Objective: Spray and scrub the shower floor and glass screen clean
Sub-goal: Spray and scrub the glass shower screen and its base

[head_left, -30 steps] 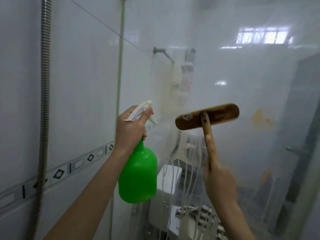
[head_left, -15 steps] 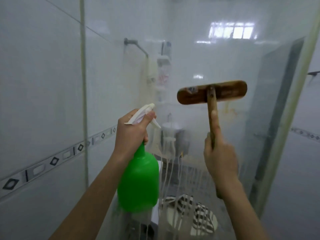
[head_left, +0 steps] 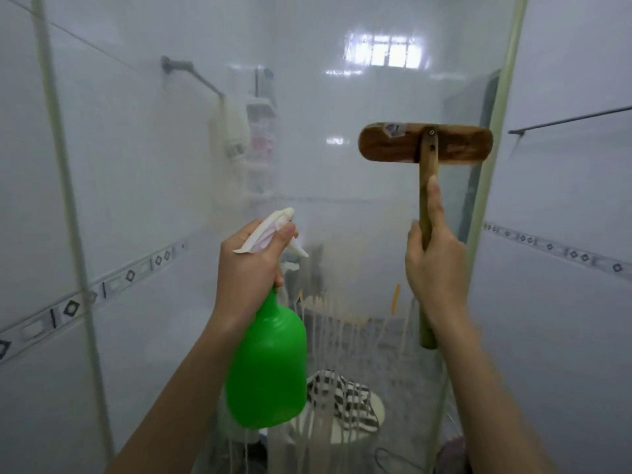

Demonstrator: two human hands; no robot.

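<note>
The fingers (head_left: pixel 435 200) of the right hand (head_left: pixel 436 268) are wrapping the wooden handle of the brush (head_left: pixel 425 142), with 1 finger lying straight up the shaft. That handle is running almost vertical, and the brush head is sitting crosswise above the hand, long axis level. It is facing the glass screen (head_left: pixel 342 200), high on the right side near the screen's edge. Whether the bristles are touching the glass, I cannot tell.

Over on the left hand (head_left: pixel 249 268), the fingers are curling tight round the neck of the green spray bottle (head_left: pixel 268 364), thumb resting on the white spray head. The nozzle is pointing forward at the glass, lower and further left than the brush. The bottle is opaque, so how much is in it I cannot tell.

Pale soapy streaks (head_left: pixel 342 336) are running down the lower glass, directly below the brush, so I am judging the right hand to be the nearer one, with a downward stroke likely coming.

Behind the glass, a white bowl (head_left: pixel 372 425) is holding a striped cloth (head_left: pixel 342 391). The shower floor is lying below the picture, out of sight.
</note>
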